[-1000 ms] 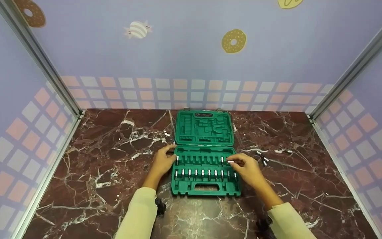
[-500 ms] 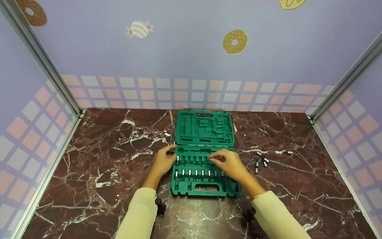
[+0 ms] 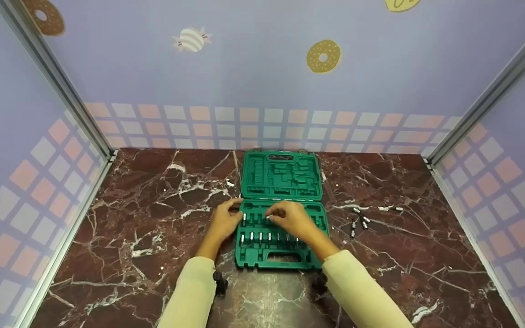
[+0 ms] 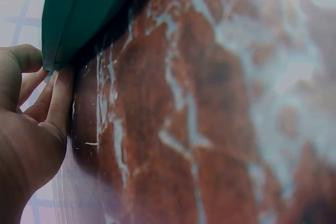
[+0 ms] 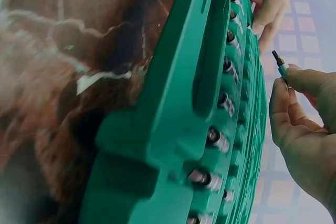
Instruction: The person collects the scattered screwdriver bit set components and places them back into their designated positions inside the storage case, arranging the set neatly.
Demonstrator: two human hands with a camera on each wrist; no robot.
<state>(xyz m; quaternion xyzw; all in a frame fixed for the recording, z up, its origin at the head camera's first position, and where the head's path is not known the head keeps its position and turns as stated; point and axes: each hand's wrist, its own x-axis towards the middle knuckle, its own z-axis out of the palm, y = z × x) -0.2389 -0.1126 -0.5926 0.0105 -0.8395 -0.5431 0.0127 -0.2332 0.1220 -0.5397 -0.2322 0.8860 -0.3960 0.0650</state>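
Note:
The green socket case [image 3: 308,260] lies unfolded on the marble-patterned table. My left hand [image 3: 226,221] holds its left edge, with the thumb at the rim; in the left wrist view, thumb and fingers meet at the case's corner [image 4: 79,19]. Between thumb and fingertips my right hand [image 3: 292,219] pinches a bit socket [image 5: 281,65], silver with a dark tip, over the upper row of slots. One bit socket [image 3: 244,218] sits at that row's left end, and the right hand covers part of the row. Several more bit sockets [image 5: 212,137] fill the lower row.
Several loose bit sockets [image 3: 364,222] lie on the table right of the case, with a small dark piece [image 3: 398,208] farther right. The case lid [image 3: 280,177] lies back toward the rear wall. Walls enclose the table's back and sides.
My right hand has moved left along the upper row, from the case's right edge to near its middle, carrying the bit socket. The left hand has stayed at the left edge.

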